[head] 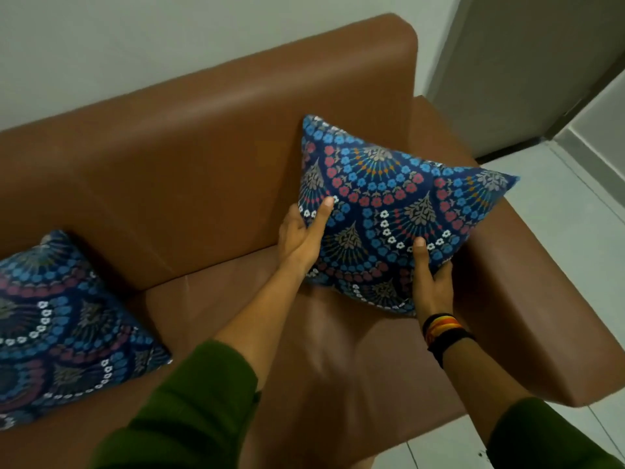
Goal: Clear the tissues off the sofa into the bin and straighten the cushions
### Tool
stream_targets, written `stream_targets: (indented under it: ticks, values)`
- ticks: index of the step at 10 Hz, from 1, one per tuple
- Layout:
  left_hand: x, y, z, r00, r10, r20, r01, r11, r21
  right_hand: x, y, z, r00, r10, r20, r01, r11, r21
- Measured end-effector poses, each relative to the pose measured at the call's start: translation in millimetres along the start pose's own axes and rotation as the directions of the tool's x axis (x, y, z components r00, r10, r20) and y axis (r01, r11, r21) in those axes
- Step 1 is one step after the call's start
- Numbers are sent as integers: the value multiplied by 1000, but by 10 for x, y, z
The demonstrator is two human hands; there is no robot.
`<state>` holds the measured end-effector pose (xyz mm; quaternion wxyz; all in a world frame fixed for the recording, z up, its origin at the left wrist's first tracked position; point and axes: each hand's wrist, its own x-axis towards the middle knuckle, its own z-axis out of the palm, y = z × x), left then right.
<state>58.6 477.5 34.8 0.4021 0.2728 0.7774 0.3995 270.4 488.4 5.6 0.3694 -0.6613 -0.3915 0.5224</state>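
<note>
A blue cushion with a floral fan pattern (389,204) stands tilted in the right corner of the brown leather sofa (209,157), leaning toward the backrest and armrest. My left hand (304,235) grips its left edge with the thumb on the front. My right hand (431,279) holds its lower right edge, thumb pressed on the front. A second cushion of the same pattern (64,330) lies flat on the seat at the left. No tissues or bin show in view.
The sofa's right armrest (541,319) runs along the right side. Beyond it lie pale floor tiles (571,225) and a grey door or wall panel (527,69). A white wall stands behind the backrest.
</note>
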Motion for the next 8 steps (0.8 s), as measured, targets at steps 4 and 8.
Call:
stream_targets:
  ticks: [4,8]
  values:
    - [-467,-970,-1002,938,-209,-277,142,959,-243,-201,-308,1107,906,-85,414,181,963,-197]
    - [-513,-1091,-1214,883,93,-459,1,979,202,-306,24,991,859,-276,431,356,928,-114]
